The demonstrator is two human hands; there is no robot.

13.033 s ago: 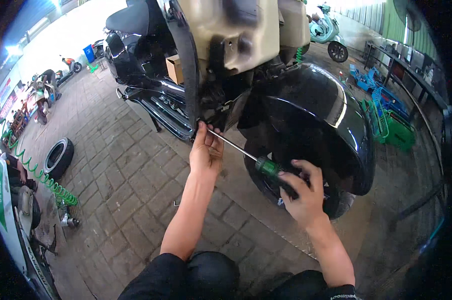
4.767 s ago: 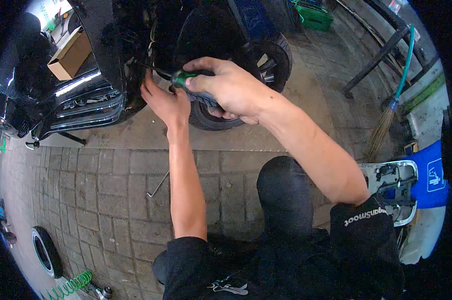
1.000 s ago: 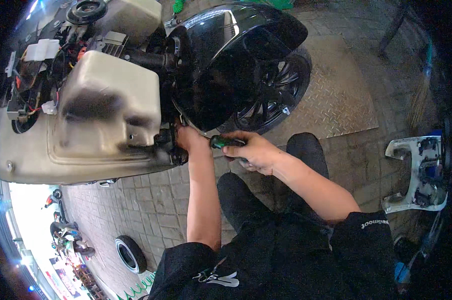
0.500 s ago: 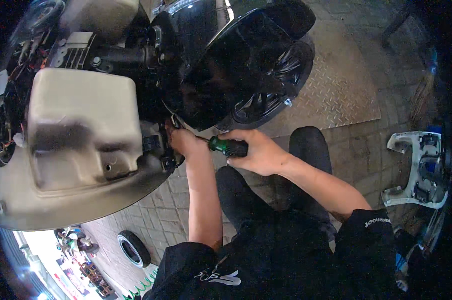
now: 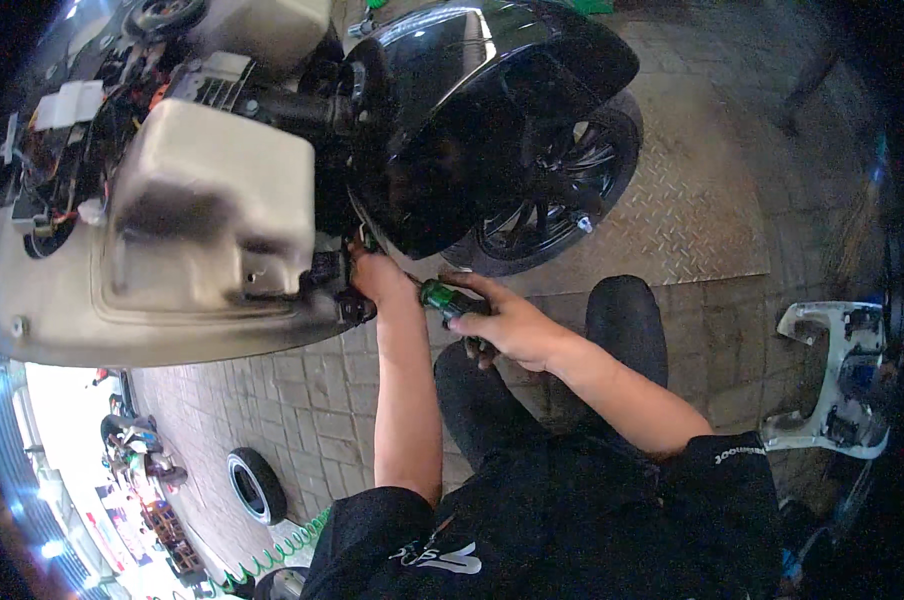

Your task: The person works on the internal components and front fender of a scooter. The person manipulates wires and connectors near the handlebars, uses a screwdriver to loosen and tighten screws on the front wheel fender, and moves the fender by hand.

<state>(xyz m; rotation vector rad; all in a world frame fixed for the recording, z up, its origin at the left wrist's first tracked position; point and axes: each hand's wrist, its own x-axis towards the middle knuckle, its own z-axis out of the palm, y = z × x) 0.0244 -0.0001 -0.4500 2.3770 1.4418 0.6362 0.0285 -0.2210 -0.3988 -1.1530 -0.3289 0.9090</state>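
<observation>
My right hand (image 5: 520,325) is closed round the green and black handle of a screwdriver (image 5: 446,299), thumb on top and some fingers curled beneath. Its shaft points left and up, passing by the wrist of my left hand (image 5: 380,279). That hand reaches in beside a small black bracket-like part at the edge of the scooter's beige plastic panel (image 5: 62,340), close below the black front fender (image 5: 452,170). The left fingertips are mostly hidden among dark parts, so what they touch does not show. The screwdriver's tip cannot be made out either.
The front wheel (image 5: 562,190) stands on a metal tread plate (image 5: 687,215). A white body panel (image 5: 837,380) lies on the paving to the right. A loose tyre (image 5: 256,486) and a green coiled hose (image 5: 282,545) are at lower left. Exposed wiring (image 5: 67,165) is at upper left.
The view has shifted, so the scooter sits a little further right and its lower edge higher. My right fingers have changed their hold on the screwdriver handle. My left hand stays at the same spot.
</observation>
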